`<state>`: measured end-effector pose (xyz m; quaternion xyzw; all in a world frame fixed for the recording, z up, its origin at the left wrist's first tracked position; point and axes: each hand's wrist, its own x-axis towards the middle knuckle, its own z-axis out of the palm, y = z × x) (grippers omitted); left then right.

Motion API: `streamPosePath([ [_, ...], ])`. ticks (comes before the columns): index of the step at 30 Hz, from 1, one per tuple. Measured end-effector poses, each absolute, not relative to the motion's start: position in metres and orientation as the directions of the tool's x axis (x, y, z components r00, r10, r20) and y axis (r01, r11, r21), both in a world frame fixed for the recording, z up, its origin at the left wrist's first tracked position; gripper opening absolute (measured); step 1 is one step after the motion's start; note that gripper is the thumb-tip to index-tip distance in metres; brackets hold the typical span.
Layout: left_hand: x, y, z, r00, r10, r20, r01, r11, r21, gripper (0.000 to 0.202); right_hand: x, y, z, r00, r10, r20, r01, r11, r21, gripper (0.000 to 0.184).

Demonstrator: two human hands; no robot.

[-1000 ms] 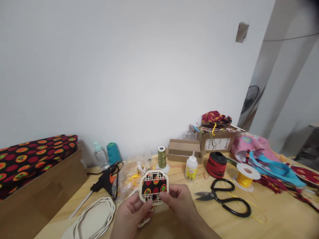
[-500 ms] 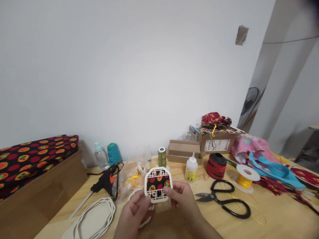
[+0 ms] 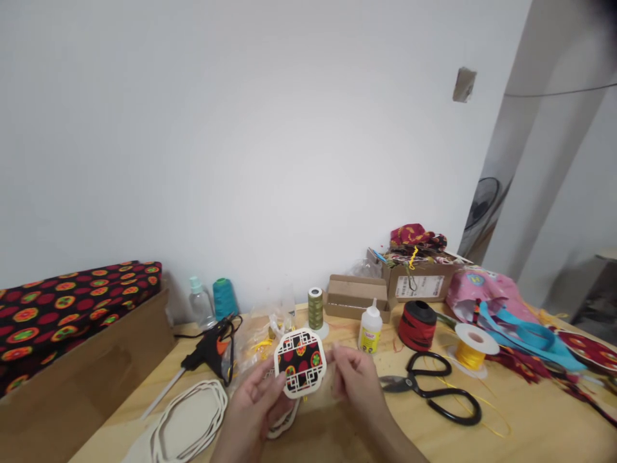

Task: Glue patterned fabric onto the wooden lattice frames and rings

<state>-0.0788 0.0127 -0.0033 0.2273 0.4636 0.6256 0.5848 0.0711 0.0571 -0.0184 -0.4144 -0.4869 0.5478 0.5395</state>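
Observation:
My left hand grips a small white fretwork frame by its left edge, thumb in front. Black fabric with red, green and orange round motifs fills the middle of the frame. My right hand is just right of the frame, fingers curled and thumb against the index finger. Whether anything is pinched there cannot be made out. Another white openwork piece lies on the table below, partly covered by my left hand. Black-handled scissors lie right of my right hand.
A glue gun and white frame outlines lie left. Behind stand an olive thread spool, a glue bottle and a brown box. Red cord and yellow thread sit right. A fabric-topped carton stands far left.
My right hand has come off the frame's right edge and sits slightly to its right. The frame, now held by my left hand alone, has tilted and shifted a little left and down.

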Motion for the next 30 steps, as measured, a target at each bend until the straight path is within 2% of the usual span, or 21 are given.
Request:
streamPosePath([
  [2, -0.083, 0.012, 0.0, -0.185, 0.93, -0.318, -0.646, 0.129, 0.752, 0.036, 0.075, 0.058, -0.017, 0.058, 0.994, 0.095, -0.188, 0.104, -0.977, 0.058],
  [5, -0.092, 0.01, 0.001, 0.045, 0.921, -0.386, -0.866, 0.229, 0.445, 0.035, 0.079, 0.062, -0.017, 0.136, 0.985, 0.107, -0.189, 0.132, -0.973, 0.061],
  [8, -0.098, 0.009, -0.002, 0.299, 0.909, -0.291, -0.924, 0.351, 0.148, 0.039, 0.077, 0.064, -0.02, 0.126, 0.984, 0.124, -0.175, 0.145, -0.974, 0.059],
  [11, -0.099, 0.008, -0.008, 0.386, 0.902, -0.191, -0.914, 0.402, 0.049, 0.033, 0.074, 0.063, -0.024, 0.1, 0.983, 0.152, -0.148, 0.166, -0.975, 0.057],
  [13, -0.098, 0.009, -0.011, 0.43, 0.89, -0.151, -0.895, 0.442, 0.057, 0.033, 0.072, 0.063, -0.026, 0.083, 0.982, 0.168, -0.129, 0.177, -0.976, 0.056],
  [16, -0.098, 0.01, -0.014, 0.463, 0.88, -0.104, -0.871, 0.474, 0.13, 0.04, 0.072, 0.063, -0.029, 0.058, 0.981, 0.183, -0.103, 0.188, -0.977, 0.055],
  [19, -0.099, 0.012, -0.018, 0.463, 0.882, -0.084, -0.864, 0.471, 0.18, 0.039, 0.071, 0.063, -0.031, 0.023, 0.979, 0.204, -0.077, 0.205, -0.976, 0.055],
  [22, -0.098, 0.013, -0.02, 0.475, 0.875, -0.097, -0.838, 0.483, 0.254, 0.038, 0.069, 0.061, -0.031, -0.031, 0.973, 0.231, -0.057, 0.229, -0.972, 0.055],
  [25, -0.095, 0.013, -0.02, 0.521, 0.846, -0.112, -0.785, 0.527, 0.326, 0.046, 0.068, 0.058, -0.028, -0.104, 0.963, 0.248, -0.058, 0.243, -0.968, 0.049],
  [30, -0.087, 0.012, -0.018, 0.586, 0.79, -0.182, -0.684, 0.602, 0.412, 0.049, 0.066, 0.054, -0.025, -0.196, 0.955, 0.222, -0.085, 0.209, -0.974, 0.045],
])
